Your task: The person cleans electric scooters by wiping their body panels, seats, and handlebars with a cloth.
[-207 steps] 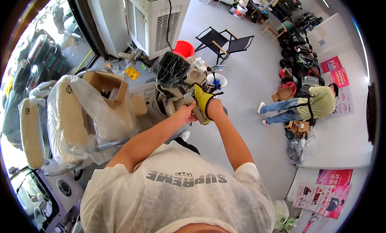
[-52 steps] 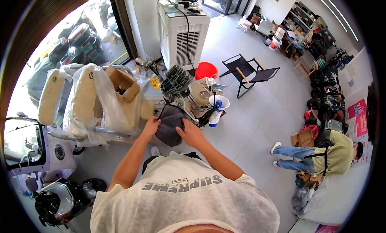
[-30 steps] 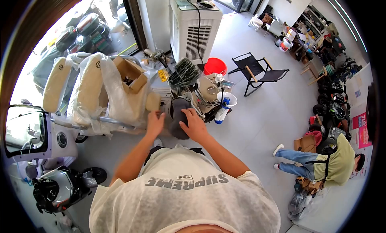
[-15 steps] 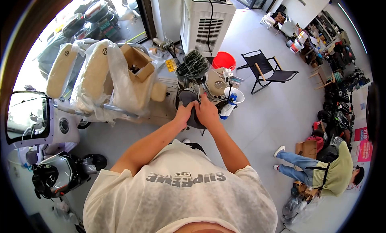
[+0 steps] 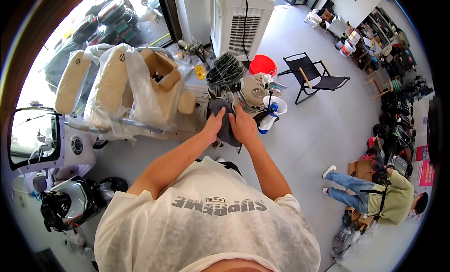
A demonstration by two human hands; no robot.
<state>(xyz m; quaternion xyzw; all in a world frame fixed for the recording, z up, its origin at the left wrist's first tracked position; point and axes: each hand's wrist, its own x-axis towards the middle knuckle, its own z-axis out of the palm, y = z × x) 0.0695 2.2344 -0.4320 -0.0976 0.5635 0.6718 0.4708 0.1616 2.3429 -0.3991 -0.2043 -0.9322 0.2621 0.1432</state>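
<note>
In front of my body is a dark grey saddle-shaped seat (image 5: 228,132) with rounded edges. My left hand (image 5: 213,125) grips its left side, thumb lying on top and fingers mostly hidden underneath. On the right side my right hand (image 5: 243,126) has hold of it the same way. Just beyond the seat are metal parts of a small vehicle and a dark green bundle (image 5: 225,69) in clear plastic. A blue and white megaphone (image 5: 268,122) stands to the right of my right hand.
Left are plastic-wrapped beige seats (image 5: 112,79) and an open cardboard box (image 5: 159,75). A white air cooler (image 5: 239,30), red bucket (image 5: 263,64) and black folding chair (image 5: 314,77) stand beyond. A person (image 5: 389,197) bends over boxes at right.
The seat is tilted slightly differently, with more of its top showing between my hands. My fingers have shifted a little along it. The person at right has raised an arm toward the shelf items.
</note>
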